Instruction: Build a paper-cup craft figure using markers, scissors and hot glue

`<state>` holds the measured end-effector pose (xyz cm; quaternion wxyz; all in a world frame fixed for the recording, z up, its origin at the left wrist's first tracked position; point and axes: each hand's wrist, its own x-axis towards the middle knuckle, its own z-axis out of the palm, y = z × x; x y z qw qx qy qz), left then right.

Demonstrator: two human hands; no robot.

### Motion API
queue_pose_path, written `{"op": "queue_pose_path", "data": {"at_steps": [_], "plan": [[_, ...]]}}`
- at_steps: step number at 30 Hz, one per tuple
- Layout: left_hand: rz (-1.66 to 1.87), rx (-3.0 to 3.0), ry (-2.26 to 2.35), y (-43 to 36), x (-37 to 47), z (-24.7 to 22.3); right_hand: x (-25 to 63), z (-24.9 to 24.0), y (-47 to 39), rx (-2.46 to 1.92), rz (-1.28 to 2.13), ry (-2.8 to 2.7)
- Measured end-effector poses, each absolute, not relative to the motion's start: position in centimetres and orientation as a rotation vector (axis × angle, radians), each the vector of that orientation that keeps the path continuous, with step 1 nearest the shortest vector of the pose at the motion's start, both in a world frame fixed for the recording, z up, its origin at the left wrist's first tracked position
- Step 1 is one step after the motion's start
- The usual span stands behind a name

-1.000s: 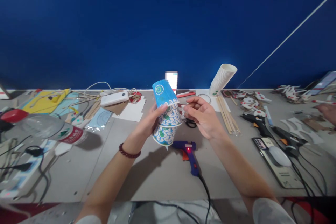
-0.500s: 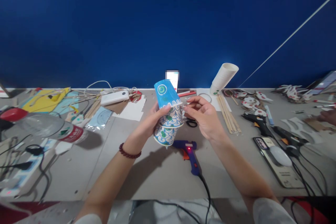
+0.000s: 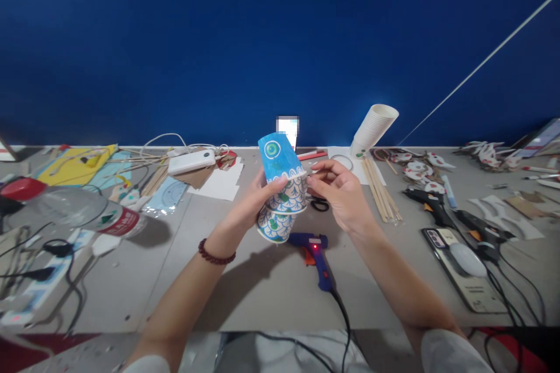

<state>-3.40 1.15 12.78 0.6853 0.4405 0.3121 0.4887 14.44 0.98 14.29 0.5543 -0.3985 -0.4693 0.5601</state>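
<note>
My left hand (image 3: 258,198) is wrapped round a string of painted paper cups (image 3: 284,195), held tilted above the table. The top cup is blue with a green-and-white eye; the lower ones carry a blue scale pattern with green patches. At the cups' right side, my right hand (image 3: 333,186) has thumb and forefinger pinched close to the top cup's rim. Whatever lies in that pinch is too small to make out. Below the cups a blue glue gun (image 3: 317,253) with a lit red light lies on the table. Black-handled scissors (image 3: 319,204) show partly behind my right hand.
A tall stack of white paper cups (image 3: 374,131) leans at the back, beside wooden sticks (image 3: 381,189). To the right are black glue guns (image 3: 485,233), a phone (image 3: 464,280) and cables. A plastic bottle (image 3: 79,210) and power strip (image 3: 48,285) occupy the left.
The cups have shifted very slightly to the right in my left hand. My right hand stays pinched at the rim. A hand at the far right edge has gone out of view.
</note>
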Motion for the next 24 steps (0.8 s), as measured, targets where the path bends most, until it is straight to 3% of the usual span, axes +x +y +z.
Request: {"op": "queue_pose_path", "data": {"at_steps": [24], "plan": [[1.100, 1.034, 0.714, 1.00, -3.18, 13.06, 14.48, 14.00, 0.84, -0.965, 1.244, -1.179]]}}
